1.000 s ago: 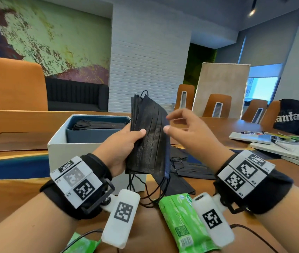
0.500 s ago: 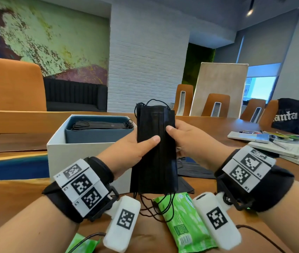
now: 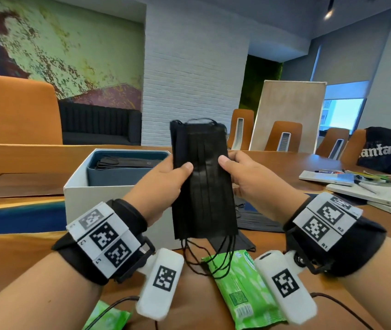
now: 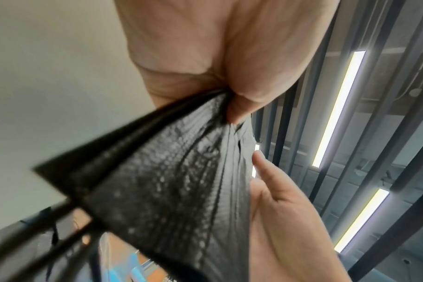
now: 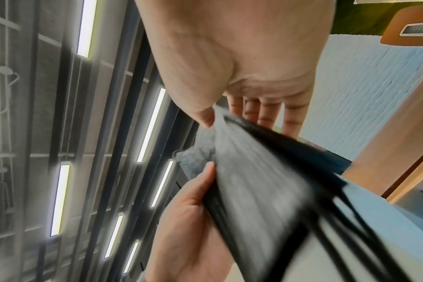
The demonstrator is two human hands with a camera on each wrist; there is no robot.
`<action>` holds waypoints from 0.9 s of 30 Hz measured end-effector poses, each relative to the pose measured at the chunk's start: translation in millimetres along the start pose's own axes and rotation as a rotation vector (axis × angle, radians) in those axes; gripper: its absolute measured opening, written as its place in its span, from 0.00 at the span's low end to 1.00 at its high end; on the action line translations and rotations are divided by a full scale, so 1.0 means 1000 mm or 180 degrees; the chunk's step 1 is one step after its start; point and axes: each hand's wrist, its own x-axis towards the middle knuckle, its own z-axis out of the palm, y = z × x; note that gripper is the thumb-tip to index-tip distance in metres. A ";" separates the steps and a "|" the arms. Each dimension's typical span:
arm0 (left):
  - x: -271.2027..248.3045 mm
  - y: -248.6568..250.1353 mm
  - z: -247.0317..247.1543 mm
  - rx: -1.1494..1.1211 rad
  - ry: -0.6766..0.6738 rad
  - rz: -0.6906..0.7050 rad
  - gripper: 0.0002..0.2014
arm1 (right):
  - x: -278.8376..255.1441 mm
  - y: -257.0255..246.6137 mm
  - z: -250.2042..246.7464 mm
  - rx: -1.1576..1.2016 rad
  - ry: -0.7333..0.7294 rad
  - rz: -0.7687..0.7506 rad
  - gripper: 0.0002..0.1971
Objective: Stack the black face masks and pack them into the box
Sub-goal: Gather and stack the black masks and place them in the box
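1. The only writing you can read is the white lettering "anta" on a black garment (image 3: 383, 151) draped over a chair at the far right; the print on the green wipes packet (image 3: 244, 289) below your hands is too small to make out.
2. Your left hand (image 3: 160, 184) and right hand (image 3: 253, 181) both pinch the stack of black face masks (image 3: 203, 179), thumbs on the near face and fingers behind, holding it upright above the table.
3. The masks are pleated, matte, non-woven fabric; thin black ear loops (image 3: 210, 256) dangle from the bottom edge over the packet.
4. The white box (image 3: 75, 186) stands just to the left of the stack, its blue-grey lining holding more black masks (image 3: 123, 161).
5. Loose dark masks (image 3: 254, 219) lie flat on the glossy wooden table (image 3: 18, 256) behind the stack.
6. Orange chairs, a white brick wall and a mottled green mural fill the room.
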 end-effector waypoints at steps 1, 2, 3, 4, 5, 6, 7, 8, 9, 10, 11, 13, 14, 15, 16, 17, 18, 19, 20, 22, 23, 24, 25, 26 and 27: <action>0.001 0.004 -0.002 -0.0202 0.0133 0.0023 0.09 | -0.001 0.000 0.001 0.0024 -0.0087 0.0054 0.14; 0.003 0.007 -0.006 -0.0423 0.0255 0.0043 0.08 | -0.002 0.002 0.001 -0.0017 -0.0202 0.0090 0.15; 0.005 0.011 -0.009 -0.0639 0.0367 0.0069 0.08 | -0.003 0.004 0.001 -0.0084 -0.0346 0.0110 0.17; 0.006 0.014 -0.012 -0.0804 0.0477 0.0120 0.07 | -0.006 0.005 0.001 -0.0131 -0.0495 0.0119 0.17; 0.007 0.015 -0.014 -0.0901 0.0587 0.0215 0.07 | -0.009 0.006 0.003 -0.0156 -0.0631 0.0119 0.18; 0.009 0.015 -0.015 -0.0951 0.0695 0.0368 0.08 | -0.012 0.008 0.005 -0.0139 -0.0730 0.0121 0.19; 0.009 0.015 -0.015 -0.1010 0.0801 0.0533 0.09 | -0.013 0.010 0.008 -0.0064 -0.0789 0.0120 0.20; 0.009 0.015 -0.013 -0.1095 0.0881 0.0648 0.11 | -0.015 0.011 0.011 0.0086 -0.0799 0.0110 0.19; 0.009 0.014 -0.012 -0.1194 0.0926 0.0701 0.14 | -0.015 0.011 0.014 0.0295 -0.0783 0.0098 0.15; 0.008 0.015 -0.010 -0.1311 0.0923 0.0700 0.15 | -0.015 0.012 0.017 0.0552 -0.0758 0.0089 0.12; 0.007 0.015 -0.008 -0.1444 0.0912 0.0644 0.17 | -0.013 0.011 0.019 0.0818 -0.0706 0.0075 0.12; 0.003 0.018 -0.007 -0.1820 0.0819 0.0275 0.16 | -0.010 0.009 0.021 0.1366 -0.0512 0.0021 0.16; 0.000 0.018 -0.006 -0.1957 0.0736 0.0075 0.16 | -0.009 0.006 0.022 0.1591 -0.0411 -0.0048 0.17; -0.003 0.019 -0.006 -0.2011 0.0632 -0.0030 0.17 | -0.009 0.002 0.022 0.1754 -0.0328 -0.0139 0.17; -0.005 0.020 -0.004 -0.1984 0.0551 -0.0065 0.18 | -0.008 -0.002 0.022 0.1869 -0.0233 -0.0203 0.16; -0.009 0.022 -0.004 -0.1931 0.0487 -0.0068 0.17 | -0.009 -0.008 0.023 0.1943 -0.0112 -0.0221 0.14; -0.012 0.024 -0.004 -0.1829 0.0455 -0.0039 0.17 | -0.009 -0.014 0.023 0.1955 0.0032 -0.0195 0.11; -0.015 0.027 -0.005 -0.1706 0.0456 0.0021 0.15 | -0.009 -0.018 0.023 0.1922 0.0174 -0.0156 0.08; -0.016 0.030 -0.007 -0.1561 0.0491 0.0106 0.13 | -0.009 -0.023 0.022 0.1882 0.0296 -0.0110 0.06; -0.019 0.038 -0.016 -0.1274 0.0612 0.0292 0.12 | -0.007 -0.029 0.022 0.1843 0.0426 0.0031 0.04; -0.021 0.042 -0.020 -0.1142 0.0674 0.0375 0.13 | -0.005 -0.031 0.023 0.1869 0.0421 0.0120 0.04; -0.023 0.046 -0.024 -0.1041 0.0737 0.0414 0.14 | -0.004 -0.034 0.025 0.1906 0.0367 0.0208 0.04; -0.026 0.049 -0.028 -0.0982 0.0788 0.0406 0.16 | -0.003 -0.037 0.028 0.1928 0.0283 0.0293 0.05; -0.029 0.052 -0.031 -0.0967 0.0822 0.0372 0.17 | -0.003 -0.040 0.031 0.1933 0.0194 0.0365 0.05; -0.031 0.055 -0.035 -0.0957 0.0856 0.0325 0.17 | -0.002 -0.044 0.035 0.1941 0.0109 0.0409 0.06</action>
